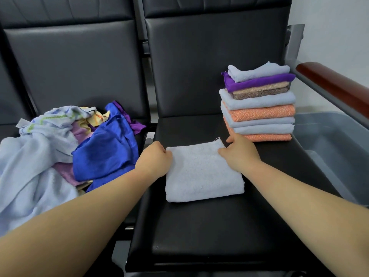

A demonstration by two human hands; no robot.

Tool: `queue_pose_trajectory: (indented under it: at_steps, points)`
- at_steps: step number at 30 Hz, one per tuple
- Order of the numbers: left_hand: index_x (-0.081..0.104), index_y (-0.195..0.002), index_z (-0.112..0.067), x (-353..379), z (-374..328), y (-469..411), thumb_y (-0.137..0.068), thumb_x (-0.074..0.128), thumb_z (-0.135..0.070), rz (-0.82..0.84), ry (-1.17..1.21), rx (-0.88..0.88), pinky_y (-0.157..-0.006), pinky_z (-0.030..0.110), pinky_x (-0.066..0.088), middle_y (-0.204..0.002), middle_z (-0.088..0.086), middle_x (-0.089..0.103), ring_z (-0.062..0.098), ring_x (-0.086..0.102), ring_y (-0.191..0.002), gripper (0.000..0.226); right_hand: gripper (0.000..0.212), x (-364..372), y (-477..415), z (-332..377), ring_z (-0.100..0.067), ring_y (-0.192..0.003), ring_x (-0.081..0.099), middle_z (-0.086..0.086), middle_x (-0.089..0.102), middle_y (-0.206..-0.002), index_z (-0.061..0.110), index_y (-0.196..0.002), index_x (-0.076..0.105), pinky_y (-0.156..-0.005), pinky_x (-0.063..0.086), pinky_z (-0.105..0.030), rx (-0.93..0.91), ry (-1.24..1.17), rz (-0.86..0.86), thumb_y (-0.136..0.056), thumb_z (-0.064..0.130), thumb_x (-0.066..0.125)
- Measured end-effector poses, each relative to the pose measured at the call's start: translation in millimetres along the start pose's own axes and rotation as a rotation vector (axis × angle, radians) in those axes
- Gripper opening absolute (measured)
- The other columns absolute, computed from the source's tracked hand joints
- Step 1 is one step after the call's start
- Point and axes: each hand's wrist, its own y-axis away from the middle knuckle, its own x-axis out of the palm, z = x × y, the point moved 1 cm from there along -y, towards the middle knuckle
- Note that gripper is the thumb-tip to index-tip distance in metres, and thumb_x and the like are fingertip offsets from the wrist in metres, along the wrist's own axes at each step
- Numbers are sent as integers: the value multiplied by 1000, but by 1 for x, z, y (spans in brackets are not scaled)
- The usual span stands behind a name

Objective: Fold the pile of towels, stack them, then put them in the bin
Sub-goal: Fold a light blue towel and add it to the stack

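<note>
A folded pale blue towel (201, 172) lies flat on the black seat (209, 232) in front of me. My left hand (154, 159) grips its left edge with curled fingers. My right hand (238, 152) rests on its far right corner, fingers pressing the cloth. Behind the right hand stands a stack of folded towels (259, 104), pale blue, orange, brown and purple. An unfolded pile of towels (65, 144), pale blue, deep blue, purple and yellow, sits on the seat to the left. A grey bin (335, 140) is on the right, beyond the seat's edge.
Black padded backrests (209, 56) rise behind both seats. A red-brown armrest (335, 90) on a metal frame runs along the right side, above the bin. A gap separates the two seats.
</note>
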Motion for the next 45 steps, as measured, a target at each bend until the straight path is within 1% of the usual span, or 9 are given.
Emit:
queue_pose_trajectory:
  at_steps: [3,9,15,17,22,28,35,42,45]
  points:
    - [56,-86,-12,-2,-1,-1,-95,54,-43,140,-104,-32,-55,29,39,-78,-2,62,15,57,-66,32,39,-5,3,2,-17,-76,59,1,59,-89,14,-87,55,-59,41,-30,105,236,149,-94,52,59]
    - [63,-111,-8,-2,-6,7,-93,61,-28,203,69,-149,-79,35,54,-109,7,65,25,63,-94,26,34,-7,18,17,-16,-73,55,-2,58,-89,15,-89,54,-58,38,-28,83,284,293,-97,47,56]
    - [51,-101,-15,-30,-38,29,-102,49,-28,26,408,-10,-67,34,48,-99,6,61,21,59,-85,13,41,-26,33,20,-15,-99,54,-1,55,-128,20,-141,44,-85,48,-34,5,-235,193,-104,37,51]
    - [47,-98,-13,-44,-57,32,-103,46,-28,-52,415,76,-63,33,42,-91,3,57,17,51,-77,15,44,-47,34,25,-13,-102,55,2,55,-126,21,-145,41,-82,48,-34,-41,-327,87,-106,38,50]
    - [45,-108,-9,-70,-126,19,-105,41,-28,-123,478,230,-62,32,41,-87,0,53,14,48,-72,20,21,-117,17,38,-5,-82,44,1,51,-107,24,-120,42,-61,33,-26,-129,-261,-101,-108,42,45]
    - [44,-111,-11,-75,-222,-42,-106,40,-30,-104,547,288,-61,31,41,-95,2,54,15,50,-77,20,25,-201,-53,46,-17,-82,57,-1,59,-101,16,-117,49,-66,45,-35,-160,-274,-271,-105,38,49]
    - [48,-113,-8,-47,-294,-153,-101,42,-23,-42,577,147,-60,33,40,-97,4,52,18,47,-76,20,25,-243,-161,47,-19,-81,56,-2,60,-96,13,-107,56,-64,42,-34,-109,-207,-285,-102,38,52]
    - [50,-124,-1,2,-292,-199,-96,58,-27,100,708,-81,-67,33,47,-96,8,56,27,60,-84,40,41,-224,-227,21,-19,-61,45,-3,47,-67,14,-66,45,-52,31,-32,29,14,-213,-100,35,57]
    - [49,-115,-6,2,-280,-187,-92,57,-40,117,751,-64,-62,33,52,-96,8,59,28,64,-81,41,32,-222,-209,20,-25,-74,54,-2,55,-74,16,-73,54,-62,45,-34,-37,77,-318,-97,37,56]
